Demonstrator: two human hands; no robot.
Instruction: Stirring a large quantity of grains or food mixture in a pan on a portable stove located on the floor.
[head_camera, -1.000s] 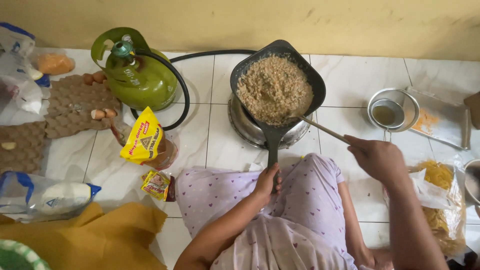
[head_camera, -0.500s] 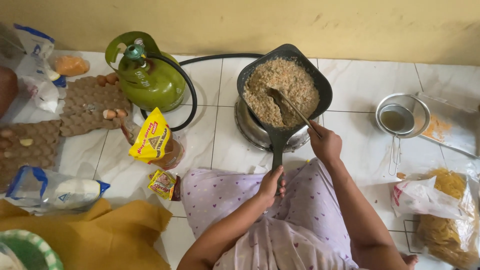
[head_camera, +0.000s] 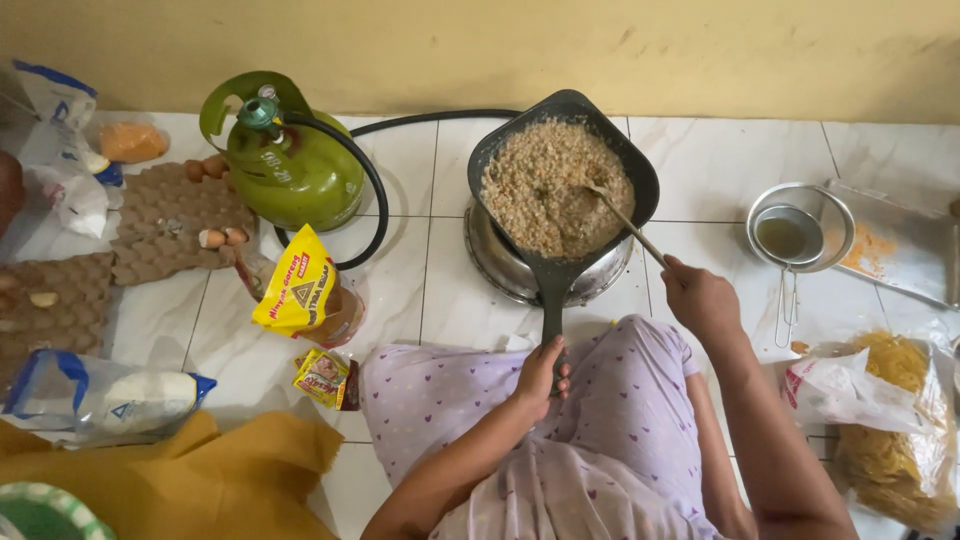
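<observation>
I'm mid-stir: my left hand (head_camera: 540, 368) is clenched on the handle of the dark pan (head_camera: 566, 190) at upper centre on the burner (head_camera: 500, 265), while my right hand (head_camera: 703, 298) grips the spoon (head_camera: 622, 212), its tip in the browned crumbly mixture (head_camera: 545, 190). Next I judge calls for steady sweeps, pan held still.

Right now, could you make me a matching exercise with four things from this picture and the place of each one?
Things:
1. pan handle
2. spoon
3. gas cylinder
4. strainer

Places:
A. on the tiles, right of the stove
B. in the left hand
C. left of the pan, by the wall
D. in the right hand, tip in the food

Pairs: 1-B, 2-D, 3-C, 4-A
</observation>
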